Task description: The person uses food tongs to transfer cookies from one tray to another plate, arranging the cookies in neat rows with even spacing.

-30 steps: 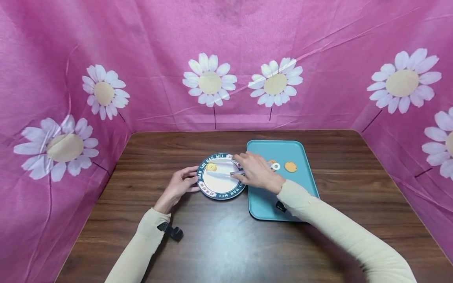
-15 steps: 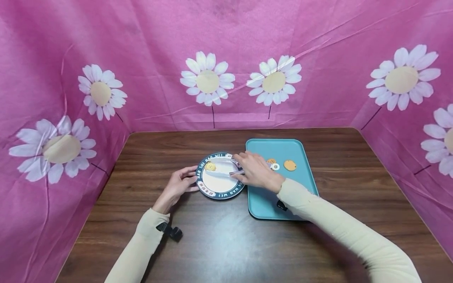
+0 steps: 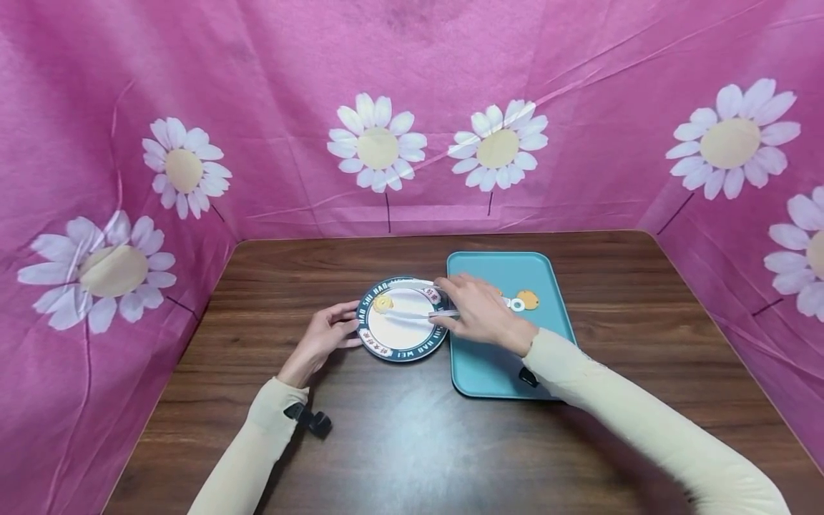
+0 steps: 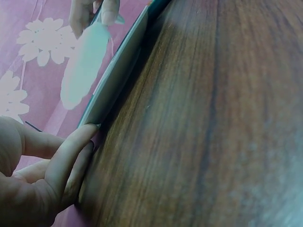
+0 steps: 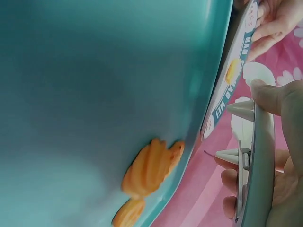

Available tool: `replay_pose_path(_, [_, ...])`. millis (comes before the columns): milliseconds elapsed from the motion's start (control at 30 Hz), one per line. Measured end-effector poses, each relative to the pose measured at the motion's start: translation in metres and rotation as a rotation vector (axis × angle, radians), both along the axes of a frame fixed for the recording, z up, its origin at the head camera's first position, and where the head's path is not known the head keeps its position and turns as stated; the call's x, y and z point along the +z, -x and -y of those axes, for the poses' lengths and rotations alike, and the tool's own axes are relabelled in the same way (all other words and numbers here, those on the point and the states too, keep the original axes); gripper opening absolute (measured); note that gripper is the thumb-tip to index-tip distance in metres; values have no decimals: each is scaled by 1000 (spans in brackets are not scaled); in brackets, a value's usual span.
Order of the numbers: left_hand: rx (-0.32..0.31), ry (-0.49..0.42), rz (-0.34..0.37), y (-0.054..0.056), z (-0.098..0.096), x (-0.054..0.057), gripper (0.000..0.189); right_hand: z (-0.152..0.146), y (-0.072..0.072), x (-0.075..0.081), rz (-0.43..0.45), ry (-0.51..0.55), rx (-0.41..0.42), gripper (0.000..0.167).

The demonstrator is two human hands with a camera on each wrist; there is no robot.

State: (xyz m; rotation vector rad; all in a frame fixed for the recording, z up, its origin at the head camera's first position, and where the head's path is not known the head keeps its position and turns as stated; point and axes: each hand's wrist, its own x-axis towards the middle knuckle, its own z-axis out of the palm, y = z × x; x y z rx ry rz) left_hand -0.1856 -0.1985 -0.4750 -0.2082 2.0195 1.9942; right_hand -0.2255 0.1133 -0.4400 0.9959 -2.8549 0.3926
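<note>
Right hand [image 3: 479,311] around the tongs [image 3: 443,313]

A wood-grained brown table [image 3: 412,436] bears a round, dark-rimmed white plate [image 3: 397,336] and, beside it, a rectangular turquoise tray [image 3: 486,372].

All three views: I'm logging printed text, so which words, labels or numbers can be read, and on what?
"HAO SHI HAO": plate, upper-left rim.
"HAO WEI": plate, lower-right rim.
Pale rim panels: characters too small to read surely.
Other rim letters: partly hidden or blurred.
No other readable text.
</note>
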Motion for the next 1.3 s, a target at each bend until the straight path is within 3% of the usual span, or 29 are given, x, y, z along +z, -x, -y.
replay_pose_path(233, [7, 4, 8, 1, 2, -1, 50, -19, -7, 1, -14, 34, -17, 69])
replay_pose_path(700, [-3, 3, 4, 1, 3, -2, 49, -57, -25, 0, -75, 0, -66, 61])
replay_pose_path(1100, [-10, -3, 5, 1, 3, -2, 49, -84, -39, -2, -97, 6, -98, 70])
replay_pose_path(1300, [-13, 3, 10, 0, 2, 0, 49, -97, -46, -2, -123, 14, -117, 66])
